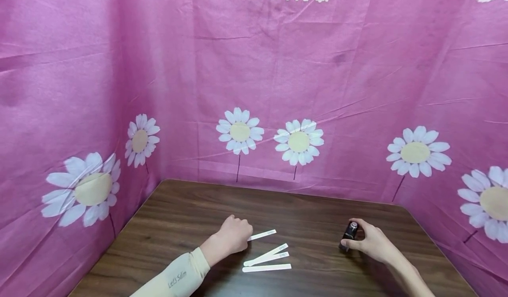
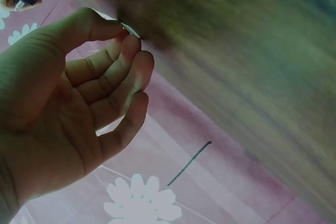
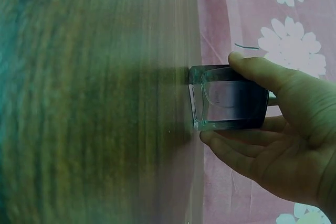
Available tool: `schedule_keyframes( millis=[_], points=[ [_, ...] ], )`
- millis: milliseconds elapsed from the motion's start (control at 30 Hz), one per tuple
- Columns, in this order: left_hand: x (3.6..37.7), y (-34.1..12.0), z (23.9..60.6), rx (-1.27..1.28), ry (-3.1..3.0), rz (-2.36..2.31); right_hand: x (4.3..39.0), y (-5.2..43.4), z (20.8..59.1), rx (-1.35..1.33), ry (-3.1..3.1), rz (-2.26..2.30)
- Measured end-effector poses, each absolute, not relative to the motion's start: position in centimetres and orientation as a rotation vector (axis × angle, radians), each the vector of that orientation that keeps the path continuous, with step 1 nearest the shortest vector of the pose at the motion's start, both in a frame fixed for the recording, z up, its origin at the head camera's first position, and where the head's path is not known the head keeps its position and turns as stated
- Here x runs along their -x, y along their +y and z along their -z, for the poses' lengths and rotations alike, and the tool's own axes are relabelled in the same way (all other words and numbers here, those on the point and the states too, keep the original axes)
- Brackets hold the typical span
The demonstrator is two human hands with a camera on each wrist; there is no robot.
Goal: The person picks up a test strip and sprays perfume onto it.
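Note:
My left hand (image 1: pixel 233 235) is at the middle of the table, pinching a white paper test strip (image 1: pixel 263 235) between thumb and fingertips. In the left wrist view only a sliver of that strip (image 2: pixel 131 30) shows at the fingertips. Below it lie three more white strips (image 1: pixel 267 268) with rounded left ends, two of them overlapping. To the right, my right hand (image 1: pixel 371 242) holds a dark perfume bottle (image 1: pixel 350 234) by its sides. The bottle (image 3: pixel 226 100) is square glass, clear toward the base and dark toward the top. Its base is at or just above the wood.
A dark wood-grain table (image 1: pixel 309 217) spans the lower part of the head view. Pink cloth (image 1: pixel 337 68) printed with white daisies hangs along its back and both sides.

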State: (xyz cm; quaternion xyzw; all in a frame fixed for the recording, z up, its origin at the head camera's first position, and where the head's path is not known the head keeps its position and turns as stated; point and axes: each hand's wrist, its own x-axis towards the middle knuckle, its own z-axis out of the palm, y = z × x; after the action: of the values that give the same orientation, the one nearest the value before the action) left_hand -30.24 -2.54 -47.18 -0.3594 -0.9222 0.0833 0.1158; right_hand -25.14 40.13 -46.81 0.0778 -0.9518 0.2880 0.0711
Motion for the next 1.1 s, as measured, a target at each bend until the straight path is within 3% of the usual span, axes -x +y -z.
schedule_keyframes(
  millis=[1100],
  points=[
    [31.4, -3.2, 47.6, 1.006, -2.696, -0.206, 25.4, 40.1, 47.3, -0.242, -2.836, -0.883]
  ],
)
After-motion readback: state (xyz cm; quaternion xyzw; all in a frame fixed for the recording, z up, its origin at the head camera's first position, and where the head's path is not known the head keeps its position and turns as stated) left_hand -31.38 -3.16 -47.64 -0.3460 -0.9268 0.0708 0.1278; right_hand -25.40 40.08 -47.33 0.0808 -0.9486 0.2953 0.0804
